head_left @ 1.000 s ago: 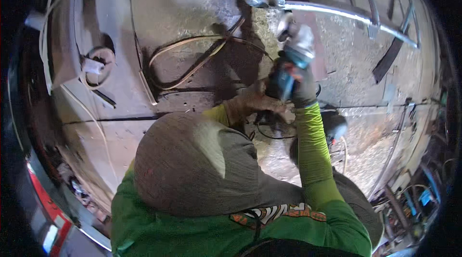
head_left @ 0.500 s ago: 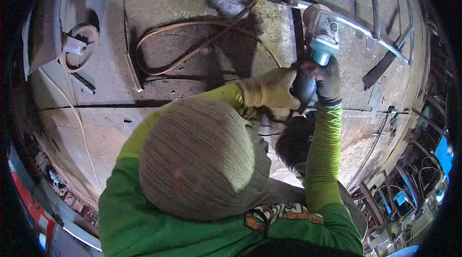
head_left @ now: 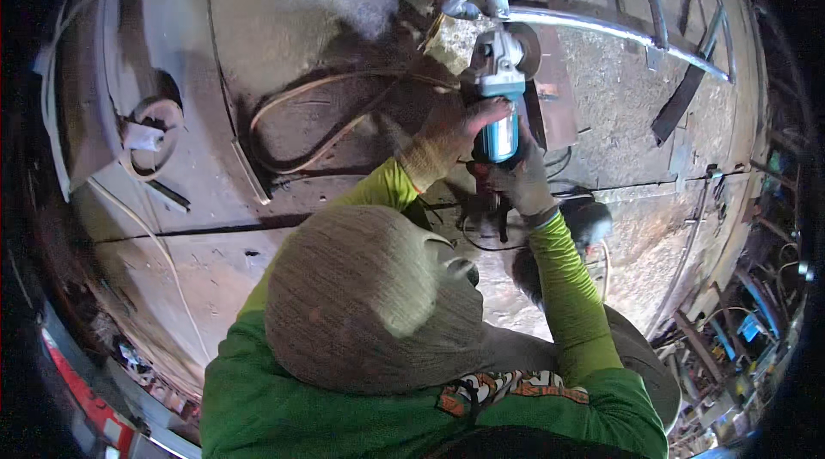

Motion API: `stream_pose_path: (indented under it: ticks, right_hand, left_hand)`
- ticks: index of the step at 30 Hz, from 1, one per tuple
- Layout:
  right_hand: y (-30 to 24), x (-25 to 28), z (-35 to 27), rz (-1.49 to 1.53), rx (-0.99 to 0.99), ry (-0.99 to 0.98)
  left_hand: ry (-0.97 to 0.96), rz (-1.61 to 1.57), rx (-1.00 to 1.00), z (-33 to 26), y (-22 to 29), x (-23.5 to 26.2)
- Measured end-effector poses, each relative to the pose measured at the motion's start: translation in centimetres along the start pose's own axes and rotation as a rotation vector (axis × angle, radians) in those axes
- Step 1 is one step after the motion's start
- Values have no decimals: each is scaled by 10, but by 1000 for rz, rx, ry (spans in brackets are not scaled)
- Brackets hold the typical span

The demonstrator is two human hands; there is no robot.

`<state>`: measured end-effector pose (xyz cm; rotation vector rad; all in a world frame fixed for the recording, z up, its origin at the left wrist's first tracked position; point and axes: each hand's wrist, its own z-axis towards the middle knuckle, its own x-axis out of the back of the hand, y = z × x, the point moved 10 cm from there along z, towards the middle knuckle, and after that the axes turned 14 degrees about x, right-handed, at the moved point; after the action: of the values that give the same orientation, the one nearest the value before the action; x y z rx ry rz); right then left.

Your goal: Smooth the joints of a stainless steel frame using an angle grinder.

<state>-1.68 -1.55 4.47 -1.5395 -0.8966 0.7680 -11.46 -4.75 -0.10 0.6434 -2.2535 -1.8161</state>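
The left hand [head_left: 447, 134] and right hand [head_left: 526, 182], we note, both grip a teal angle grinder [head_left: 501, 134], its disc [head_left: 530, 46] just beside the metal frame [head_left: 593, 21]. Whether disc and frame touch, and how much work is done or left, we cannot tell.

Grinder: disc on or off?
On: a round, dark disc sits at the head of the grinder. Whether it's spinning, cannot tell.
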Motion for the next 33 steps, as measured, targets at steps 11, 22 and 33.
stream_pose_path:
  ticks: [11,22,33]
  right_hand:
    - [-22,4,22,113,117,95]
    - [-16,27,40,-228,130,173]
    - [-7,31,37,-251,61,55]
  left_hand:
    - [204,-117,338,4,48,6]
    - [115,125,476,15,17,25]
    - [-44,908,-295,-6,44,-8]
